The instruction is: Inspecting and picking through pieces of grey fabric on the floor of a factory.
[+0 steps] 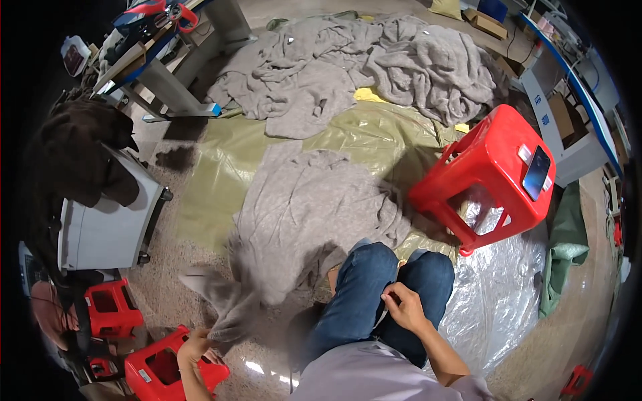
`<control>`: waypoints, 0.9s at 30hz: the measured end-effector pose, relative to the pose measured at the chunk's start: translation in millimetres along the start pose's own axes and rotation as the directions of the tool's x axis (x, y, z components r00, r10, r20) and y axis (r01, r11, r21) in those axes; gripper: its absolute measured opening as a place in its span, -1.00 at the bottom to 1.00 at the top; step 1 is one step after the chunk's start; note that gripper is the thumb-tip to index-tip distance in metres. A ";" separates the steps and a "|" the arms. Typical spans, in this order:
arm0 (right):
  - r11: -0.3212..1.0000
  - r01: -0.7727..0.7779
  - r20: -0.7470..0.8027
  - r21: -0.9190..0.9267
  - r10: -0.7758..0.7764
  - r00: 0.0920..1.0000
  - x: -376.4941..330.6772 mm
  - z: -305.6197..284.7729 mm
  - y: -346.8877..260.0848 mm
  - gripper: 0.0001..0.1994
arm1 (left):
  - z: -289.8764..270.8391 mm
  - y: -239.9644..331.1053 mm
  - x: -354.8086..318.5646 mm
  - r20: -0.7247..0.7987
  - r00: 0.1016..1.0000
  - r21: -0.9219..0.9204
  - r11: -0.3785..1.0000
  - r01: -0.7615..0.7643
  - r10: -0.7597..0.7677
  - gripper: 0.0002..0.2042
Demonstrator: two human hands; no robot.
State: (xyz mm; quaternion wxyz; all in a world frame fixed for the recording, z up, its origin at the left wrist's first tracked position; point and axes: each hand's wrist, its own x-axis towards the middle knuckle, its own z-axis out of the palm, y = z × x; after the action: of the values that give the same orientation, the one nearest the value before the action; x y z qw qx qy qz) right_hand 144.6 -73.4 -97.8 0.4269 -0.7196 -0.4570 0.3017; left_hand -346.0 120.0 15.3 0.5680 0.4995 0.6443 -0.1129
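Left hand (194, 348) closed on the near-left end of a grey cloth (304, 207), which stretches forward and rightward from it.
The cloth's long axis appears to slant from that blurred, gathered end toward the far edge of an olive plastic sheet (217, 180); its near part spills past the sheet's near-left corner onto the floor (170, 267). The right hand (406, 311), farther from that end, rests over the knees, fingertips drawn together, nothing visible between them. A low red stool (150, 375) stands beside the left forearm. Farther out, a tall red stool (511, 144) stands rightward, a grey cabinet (103, 230) leftward, and a rumpled grey pile (428, 67) covers the sheet's far edge.
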 end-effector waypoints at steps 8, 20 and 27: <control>0.990 0.019 0.007 -0.138 -0.018 1.000 3.3 11.4 -11.2 -0.86 | -93.8 22.7 88.0 -0.335 0.941 -0.111 0.990 -0.089 0.047 -0.74; 0.973 0.013 -0.012 -0.232 -0.016 1.000 5.7 26.3 -14.5 -0.86 | -105.4 493.8 152.2 -0.637 0.000 0.179 0.147 -0.973 0.771 -0.43; 0.961 0.016 -0.014 -0.276 -0.021 1.000 13.0 33.8 -8.6 -0.83 | -85.4 348.7 335.5 -0.267 0.757 0.132 0.801 -0.584 0.597 -0.62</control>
State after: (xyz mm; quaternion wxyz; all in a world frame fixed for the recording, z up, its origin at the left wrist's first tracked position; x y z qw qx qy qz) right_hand 118.5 -48.2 -106.1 0.3292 -0.7703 -0.4976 0.2249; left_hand -81.3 519.7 -92.9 0.4614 0.6994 0.5290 0.1348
